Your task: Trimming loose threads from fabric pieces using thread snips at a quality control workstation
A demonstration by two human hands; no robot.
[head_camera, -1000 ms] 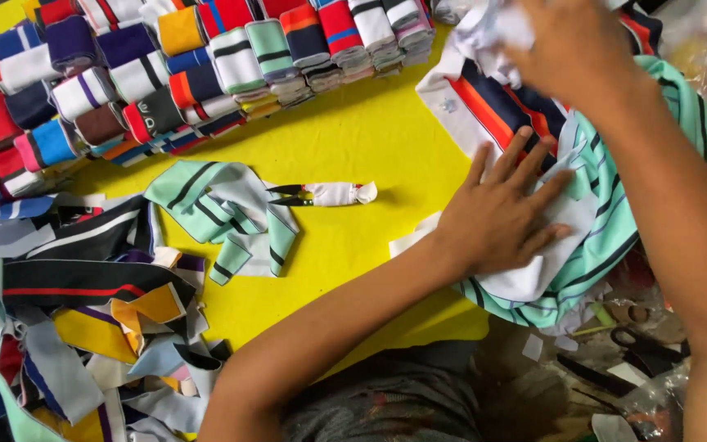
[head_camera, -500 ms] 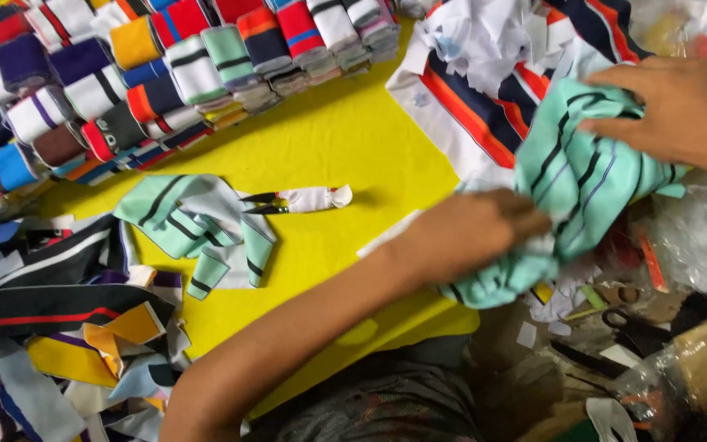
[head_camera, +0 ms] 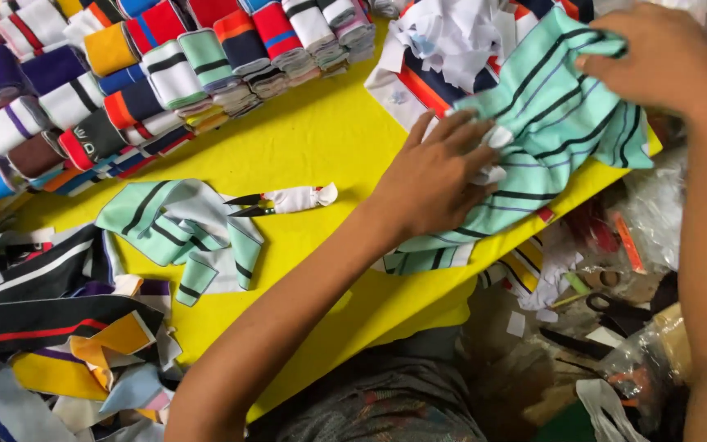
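Observation:
My left hand lies palm down on a mint-green striped fabric piece that hangs over the right edge of the yellow table. At the top right, my right hand grips the upper corner of the same fabric and lifts it. A white scrap shows under my left fingertips. Small snips with a white-wrapped handle lie on the table to the left of my left hand. Beside the snips rests another folded mint-green striped piece.
Rows of folded striped collar strips line the table's far side. A heap of mixed fabric scraps fills the lower left. More striped cloth and white scraps are piled at the top. Scissors and litter lie on the floor at right.
My right hand has raised the mint-green fabric's corner up and to the right. My left hand has slid up along the fabric and presses it down nearer the pile.

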